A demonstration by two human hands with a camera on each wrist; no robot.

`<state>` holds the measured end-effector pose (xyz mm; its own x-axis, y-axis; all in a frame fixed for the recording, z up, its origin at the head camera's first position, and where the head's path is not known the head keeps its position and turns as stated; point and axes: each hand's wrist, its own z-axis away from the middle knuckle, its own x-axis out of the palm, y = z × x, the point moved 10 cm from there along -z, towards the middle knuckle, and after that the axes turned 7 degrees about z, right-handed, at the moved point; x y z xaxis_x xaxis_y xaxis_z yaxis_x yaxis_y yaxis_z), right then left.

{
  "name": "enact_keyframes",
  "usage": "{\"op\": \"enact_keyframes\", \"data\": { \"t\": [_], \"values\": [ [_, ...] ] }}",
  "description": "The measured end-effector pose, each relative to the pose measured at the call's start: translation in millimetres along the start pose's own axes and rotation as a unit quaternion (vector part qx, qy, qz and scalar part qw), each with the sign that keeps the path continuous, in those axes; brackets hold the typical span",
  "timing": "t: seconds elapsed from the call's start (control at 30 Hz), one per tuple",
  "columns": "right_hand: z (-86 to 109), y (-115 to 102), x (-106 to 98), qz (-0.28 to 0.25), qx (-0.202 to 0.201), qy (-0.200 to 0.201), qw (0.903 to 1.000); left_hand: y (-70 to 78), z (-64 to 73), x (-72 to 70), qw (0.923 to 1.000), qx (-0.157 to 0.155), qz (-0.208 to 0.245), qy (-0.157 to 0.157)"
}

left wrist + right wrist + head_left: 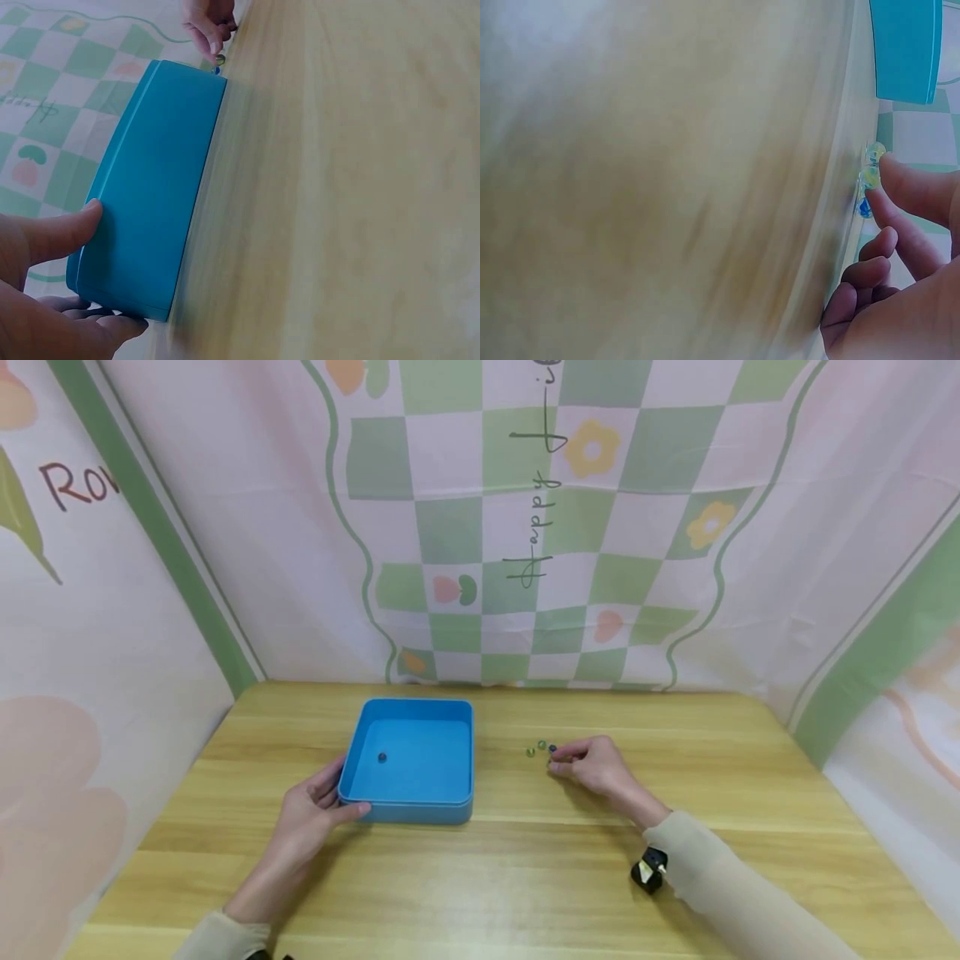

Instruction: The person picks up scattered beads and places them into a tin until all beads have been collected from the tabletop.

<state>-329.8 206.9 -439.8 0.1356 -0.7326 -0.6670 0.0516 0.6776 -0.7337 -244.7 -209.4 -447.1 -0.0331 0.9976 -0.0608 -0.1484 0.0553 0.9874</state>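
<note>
A square blue box, open at the top, stands on the table with one dark marble inside. My left hand grips its near left corner, thumb on the front wall and fingers around the side. Right of the box, two greenish marbles and a dark blue marble lie close together. My right hand is at this group, its thumb and index finger pinching a yellow-green marble at the tabletop. The other fingers are curled.
The wooden table ends at the back against a hanging cloth with green checks. More printed cloth hangs along the left side, and another cloth borders the right.
</note>
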Motion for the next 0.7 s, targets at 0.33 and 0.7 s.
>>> {"op": "enact_keyframes", "data": {
  "t": [0.33,0.7],
  "values": [
    [-0.7,2.5,-1.9,0.016,0.001,0.004,0.9999,1.4,0.6,-0.3,1.0,0.002,-0.004,0.003],
    [-0.8,0.7,-1.3,0.02,0.001,0.001,0.9998,-0.2,0.0,-1.3,1.0,-0.005,-0.003,0.006]
  ]
}}
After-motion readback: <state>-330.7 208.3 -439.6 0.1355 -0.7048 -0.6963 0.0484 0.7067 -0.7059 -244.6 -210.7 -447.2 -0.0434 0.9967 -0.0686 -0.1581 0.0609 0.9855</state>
